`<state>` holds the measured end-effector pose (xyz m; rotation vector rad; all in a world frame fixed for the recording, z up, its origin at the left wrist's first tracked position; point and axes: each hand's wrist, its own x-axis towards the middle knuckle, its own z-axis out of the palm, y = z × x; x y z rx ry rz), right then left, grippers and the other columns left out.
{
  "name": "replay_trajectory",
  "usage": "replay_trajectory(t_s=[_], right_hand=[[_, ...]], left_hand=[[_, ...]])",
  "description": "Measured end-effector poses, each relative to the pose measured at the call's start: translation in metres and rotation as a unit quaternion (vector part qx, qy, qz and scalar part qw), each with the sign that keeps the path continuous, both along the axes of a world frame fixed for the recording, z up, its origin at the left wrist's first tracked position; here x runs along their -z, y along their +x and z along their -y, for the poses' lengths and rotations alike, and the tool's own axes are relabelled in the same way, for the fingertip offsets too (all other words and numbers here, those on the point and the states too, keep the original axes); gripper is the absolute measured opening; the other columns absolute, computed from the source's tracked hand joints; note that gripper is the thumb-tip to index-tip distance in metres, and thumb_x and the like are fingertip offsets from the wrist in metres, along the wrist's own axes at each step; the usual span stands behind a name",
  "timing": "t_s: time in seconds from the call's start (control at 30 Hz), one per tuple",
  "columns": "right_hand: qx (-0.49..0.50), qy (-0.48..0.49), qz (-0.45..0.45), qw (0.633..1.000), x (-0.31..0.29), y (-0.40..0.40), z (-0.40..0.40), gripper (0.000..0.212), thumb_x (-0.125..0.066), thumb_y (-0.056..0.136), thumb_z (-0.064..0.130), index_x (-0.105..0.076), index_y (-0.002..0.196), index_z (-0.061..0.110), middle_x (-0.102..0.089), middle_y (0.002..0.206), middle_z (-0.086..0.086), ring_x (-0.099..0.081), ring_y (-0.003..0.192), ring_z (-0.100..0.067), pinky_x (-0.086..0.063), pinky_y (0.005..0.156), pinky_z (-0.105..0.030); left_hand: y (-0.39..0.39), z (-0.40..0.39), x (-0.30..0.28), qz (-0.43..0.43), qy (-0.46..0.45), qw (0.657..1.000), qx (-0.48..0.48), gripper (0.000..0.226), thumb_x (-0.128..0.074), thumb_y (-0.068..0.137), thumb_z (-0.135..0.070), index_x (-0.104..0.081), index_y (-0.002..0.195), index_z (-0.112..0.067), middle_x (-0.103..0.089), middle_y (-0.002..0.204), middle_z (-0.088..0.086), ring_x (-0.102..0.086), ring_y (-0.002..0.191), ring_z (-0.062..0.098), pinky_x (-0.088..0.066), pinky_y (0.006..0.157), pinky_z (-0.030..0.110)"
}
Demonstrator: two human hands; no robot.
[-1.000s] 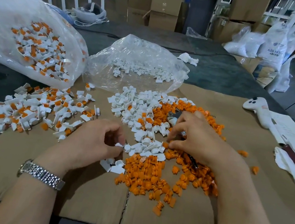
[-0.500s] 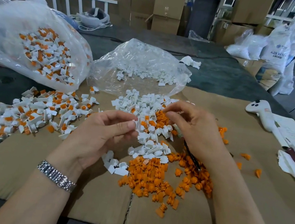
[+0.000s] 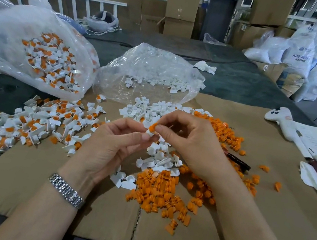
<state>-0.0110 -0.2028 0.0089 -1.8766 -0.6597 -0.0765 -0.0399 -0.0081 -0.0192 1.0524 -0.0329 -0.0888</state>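
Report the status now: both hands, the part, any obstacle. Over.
Left hand pinches white cap. Right hand pinches orange plug, against the cap's top. Nothing between the hands; loose orange pile lies below on cardboard.

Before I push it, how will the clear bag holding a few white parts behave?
Probably floppy: the clear bag is crumpled thin film, so it would likely buckle rather than slide. Likely light: few white parts inside. Its mouth seems to face the cardboard, so some may spill.
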Motion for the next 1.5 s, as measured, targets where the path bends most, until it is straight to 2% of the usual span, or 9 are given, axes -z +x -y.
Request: replay_trajectory(t_s=[0.3, 0.43, 0.5, 0.67, 0.87, 1.0, 1.13, 1.23, 1.5], right_hand=[[0.019, -0.07, 0.066, 0.995, 0.003, 0.001, -0.001, 0.003, -0.071, 0.094, 0.02, -0.071, 0.096, 0.018, -0.063, 0.082, 0.015, -0.057, 0.073, 0.002, -0.044, 0.067, -0.014], [0.013, -0.07, 0.095, 0.993, 0.003, 0.0, -0.002, 0.002, -0.069, 0.094, 0.019, -0.07, 0.096, 0.017, -0.063, 0.089, 0.012, -0.059, 0.078, -0.008, -0.049, 0.069, -0.023], [0.007, -0.071, 0.109, 0.991, 0.002, 0.0, -0.002, 0.001, -0.069, 0.094, 0.016, -0.069, 0.096, 0.015, -0.064, 0.09, 0.009, -0.059, 0.079, -0.011, -0.052, 0.071, -0.03], [-0.002, -0.088, 0.109, 0.99, 0.002, 0.0, -0.001, 0.003, -0.07, 0.094, 0.016, -0.07, 0.096, 0.015, -0.065, 0.091, 0.008, -0.061, 0.082, -0.011, -0.051, 0.071, -0.025], [0.05, -0.089, 0.05, 0.993, 0.008, -0.001, -0.007, 0.011, -0.073, 0.091, 0.028, -0.065, 0.083, 0.027, -0.065, 0.075, 0.009, -0.055, 0.064, -0.003, -0.046, 0.059, -0.017], [0.041, -0.035, -0.023, 0.998, 0.005, 0.0, -0.007, 0.015, -0.074, 0.091, 0.031, -0.069, 0.083, 0.019, -0.063, 0.065, 0.014, -0.054, 0.056, 0.001, -0.042, 0.053, -0.013], [-0.024, -0.043, -0.077, 0.996, -0.003, 0.001, 0.009, 0.016, -0.078, 0.086, 0.035, -0.073, 0.097, 0.024, -0.071, 0.082, 0.008, -0.064, 0.07, -0.009, -0.052, 0.065, -0.017], [-0.04, -0.046, -0.03, 0.998, -0.006, 0.001, 0.013, 0.029, -0.079, 0.085, 0.024, -0.071, 0.113, 0.03, -0.07, 0.095, 0.005, -0.066, 0.085, -0.015, -0.057, 0.08, -0.025], [-0.013, -0.046, 0.057, 0.997, -0.002, 0.0, 0.005, 0.023, -0.079, 0.085, 0.021, -0.077, 0.108, 0.02, -0.072, 0.091, 0.009, -0.068, 0.087, -0.012, -0.055, 0.077, -0.022]], left_hand=[[-0.002, 0.001, -0.002, 0.053, 0.085, 0.994, -0.043, 0.023, -0.093, 0.061, -0.009, -0.078, 0.079, -0.011, -0.075, 0.093, 0.008, -0.077, 0.086, 0.028, -0.06, 0.077, 0.026], [-0.003, -0.002, -0.002, 0.018, 0.012, 1.0, -0.017, 0.011, -0.08, 0.077, -0.006, -0.08, 0.087, -0.008, -0.077, 0.093, 0.018, -0.078, 0.09, 0.029, -0.061, 0.075, 0.024], [-0.003, -0.003, -0.002, -0.014, -0.008, 1.0, 0.002, 0.019, -0.074, 0.079, 0.001, -0.08, 0.096, -0.005, -0.077, 0.1, 0.022, -0.077, 0.094, 0.031, -0.062, 0.075, 0.024], [-0.004, -0.006, -0.004, -0.044, -0.014, 0.998, 0.044, 0.029, -0.07, 0.079, 0.006, -0.076, 0.107, 0.004, -0.074, 0.111, 0.026, -0.077, 0.097, 0.03, -0.062, 0.073, 0.023], [-0.007, 0.002, -0.003, 0.024, 0.144, 0.988, -0.056, 0.03, -0.088, 0.061, -0.02, -0.081, 0.09, -0.016, -0.079, 0.099, 0.013, -0.077, 0.095, 0.029, -0.063, 0.083, 0.035], [-0.009, 0.002, -0.003, 0.055, 0.21, 0.972, -0.087, 0.032, -0.088, 0.061, -0.03, -0.081, 0.091, -0.021, -0.08, 0.101, 0.004, -0.077, 0.095, 0.023, -0.063, 0.083, 0.032], [-0.006, 0.002, -0.003, 0.036, 0.116, 0.991, -0.056, 0.027, -0.086, 0.063, -0.016, -0.082, 0.089, -0.016, -0.079, 0.1, 0.012, -0.077, 0.095, 0.025, -0.062, 0.08, 0.028], [-0.004, 0.0, -0.003, 0.013, 0.035, 0.999, -0.023, 0.024, -0.077, 0.07, 0.0, -0.081, 0.092, -0.006, -0.078, 0.1, 0.017, -0.077, 0.091, 0.025, -0.061, 0.078, 0.024], [-0.006, 0.001, -0.003, 0.031, 0.05, 0.998, -0.033, 0.024, -0.078, 0.069, 0.0, -0.081, 0.091, -0.009, -0.078, 0.101, 0.015, -0.077, 0.095, 0.025, -0.061, 0.078, 0.026]])
